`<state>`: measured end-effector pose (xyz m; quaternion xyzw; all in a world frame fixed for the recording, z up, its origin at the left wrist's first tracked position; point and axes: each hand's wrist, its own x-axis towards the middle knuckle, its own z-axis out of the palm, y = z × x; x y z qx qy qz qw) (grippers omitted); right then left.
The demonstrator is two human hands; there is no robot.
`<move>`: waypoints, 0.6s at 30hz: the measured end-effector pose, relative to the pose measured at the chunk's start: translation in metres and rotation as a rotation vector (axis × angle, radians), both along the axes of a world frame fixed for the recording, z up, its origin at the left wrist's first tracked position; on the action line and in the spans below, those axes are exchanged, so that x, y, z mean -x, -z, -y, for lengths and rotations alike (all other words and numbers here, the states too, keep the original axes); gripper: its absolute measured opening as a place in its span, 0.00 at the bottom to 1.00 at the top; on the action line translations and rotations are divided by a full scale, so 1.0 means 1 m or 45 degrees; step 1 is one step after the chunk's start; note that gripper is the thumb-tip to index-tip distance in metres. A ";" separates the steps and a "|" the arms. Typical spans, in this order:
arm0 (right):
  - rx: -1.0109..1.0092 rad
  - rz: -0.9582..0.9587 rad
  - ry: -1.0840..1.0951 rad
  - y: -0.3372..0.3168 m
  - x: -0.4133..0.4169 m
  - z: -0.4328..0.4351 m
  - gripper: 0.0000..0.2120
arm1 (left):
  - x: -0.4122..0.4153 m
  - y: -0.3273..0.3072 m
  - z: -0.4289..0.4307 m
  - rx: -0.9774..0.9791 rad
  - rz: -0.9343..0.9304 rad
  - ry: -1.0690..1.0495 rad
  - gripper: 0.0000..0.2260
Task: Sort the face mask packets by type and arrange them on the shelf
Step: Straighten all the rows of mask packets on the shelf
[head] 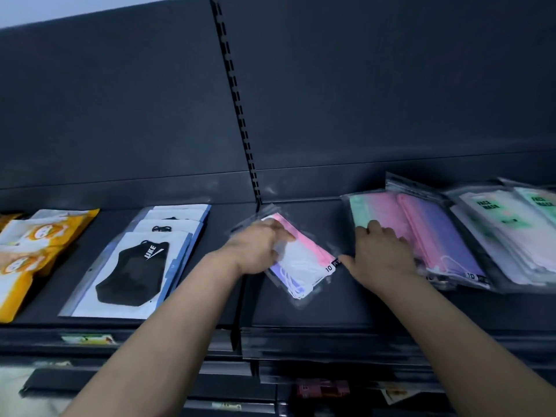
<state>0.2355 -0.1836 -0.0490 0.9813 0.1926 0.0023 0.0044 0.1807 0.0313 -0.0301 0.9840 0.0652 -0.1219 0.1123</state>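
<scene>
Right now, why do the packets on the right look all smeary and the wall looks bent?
In the head view, the face mask packets at the right edge are motion-blurred; the wide lens bows the shelf's back panel; lighting is dim, and the black mask packet stays fairly sharp.

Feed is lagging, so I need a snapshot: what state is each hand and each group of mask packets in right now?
Left hand: gripping the loose pastel packet, which lies askew on the shelf.
Right hand: palm down on the pastel stack.
Black mask packets: overlapped row, flat.
Yellow packets: overlapped, flat.
Green-label packets: stacked, blurred.
</scene>
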 end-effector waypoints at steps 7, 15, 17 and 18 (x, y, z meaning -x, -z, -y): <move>-0.187 0.102 0.067 0.006 -0.006 0.015 0.19 | -0.017 0.024 0.013 -0.296 0.018 -0.094 0.22; -0.645 0.394 -0.145 0.013 -0.004 0.032 0.29 | -0.037 0.025 0.018 0.643 0.592 -0.648 0.21; -0.672 0.419 -0.360 0.015 -0.002 0.023 0.32 | -0.027 0.016 0.001 0.715 0.770 -0.814 0.19; -0.669 0.377 -0.491 0.015 0.001 0.015 0.33 | -0.020 0.014 -0.009 0.704 0.817 -0.834 0.19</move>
